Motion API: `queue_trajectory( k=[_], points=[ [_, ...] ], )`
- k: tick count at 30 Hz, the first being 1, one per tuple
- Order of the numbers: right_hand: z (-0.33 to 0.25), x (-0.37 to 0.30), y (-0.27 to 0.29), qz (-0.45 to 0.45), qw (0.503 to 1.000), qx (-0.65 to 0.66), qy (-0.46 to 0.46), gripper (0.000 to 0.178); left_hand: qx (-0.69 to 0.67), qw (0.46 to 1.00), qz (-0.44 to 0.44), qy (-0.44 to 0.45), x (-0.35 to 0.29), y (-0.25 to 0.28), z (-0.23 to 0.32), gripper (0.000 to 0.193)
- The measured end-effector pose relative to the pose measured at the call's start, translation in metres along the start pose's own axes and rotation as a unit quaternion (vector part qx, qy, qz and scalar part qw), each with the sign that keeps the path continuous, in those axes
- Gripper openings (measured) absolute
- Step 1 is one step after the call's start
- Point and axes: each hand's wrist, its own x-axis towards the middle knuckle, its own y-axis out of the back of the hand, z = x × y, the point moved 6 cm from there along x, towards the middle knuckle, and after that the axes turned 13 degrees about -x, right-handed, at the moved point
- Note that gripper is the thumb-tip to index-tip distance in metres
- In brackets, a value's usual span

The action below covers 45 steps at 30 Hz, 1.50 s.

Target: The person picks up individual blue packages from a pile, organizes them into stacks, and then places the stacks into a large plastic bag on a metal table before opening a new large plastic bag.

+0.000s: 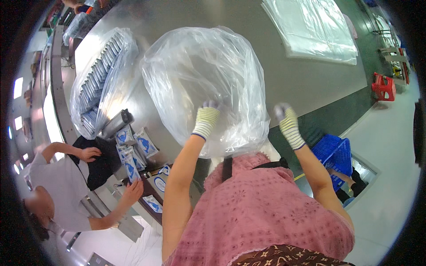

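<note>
A large clear plastic bag [242, 73] lies puffed up and crinkled on the metal table in front of me. My left hand [207, 119], in a yellow-and-white striped glove with grey fingertips, is at the near part of this bag, over or inside its film. Blur and film keep me from seeing whether its fingers grip the plastic. To the right of the bag, my right hand [287, 124] wears a matching glove and is raised apart from it. Its fingers look loosely extended, with nothing visible in them.
A clear bag of stacked blue-and-white packets [98, 80] lies at left. Below it, a person's hand [133, 190] touches loose packets [144, 142] beside a dark cylinder [117, 124]. Flat plastic bags [313, 31] lie at far right. A blue crate [333, 153] and red stool [383, 87] stand beyond.
</note>
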Motion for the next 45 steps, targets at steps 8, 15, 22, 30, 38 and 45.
queue_trajectory(
  k=[8, 15, 22, 30, 38, 45],
  points=[
    [-0.236, 0.052, -0.068, -0.217, 0.898, -0.085, 0.374, 0.024, 0.028, 0.991, -0.094, -0.094, -0.009, -0.023, 0.038, 0.028],
    [-0.222, 0.102, -0.171, -0.115, 0.812, -0.326, 0.47, 0.035, -0.036, 0.996, 0.061, 0.061, -0.018, 0.009, -0.005, 0.073],
    [-0.202, 0.194, -0.159, -0.311, 0.857, -0.324, 0.254, 0.039, -0.054, 0.994, 0.029, 0.092, -0.047, -0.002, -0.034, 0.065],
    [-0.176, -0.029, -0.135, -0.493, 0.616, -0.434, 0.436, 0.079, -0.045, 0.972, 0.22, 0.067, 0.072, 0.098, -0.074, 0.045],
    [-0.173, 0.0, -0.105, -0.497, 0.716, -0.312, 0.378, 0.082, -0.076, 0.986, 0.138, 0.059, 0.137, 0.108, -0.118, 0.042],
    [-0.163, 0.138, -0.051, 0.125, 0.928, -0.326, 0.128, 0.062, -0.086, 0.981, 0.16, 0.072, 0.067, 0.075, -0.019, 0.068]
  ],
)
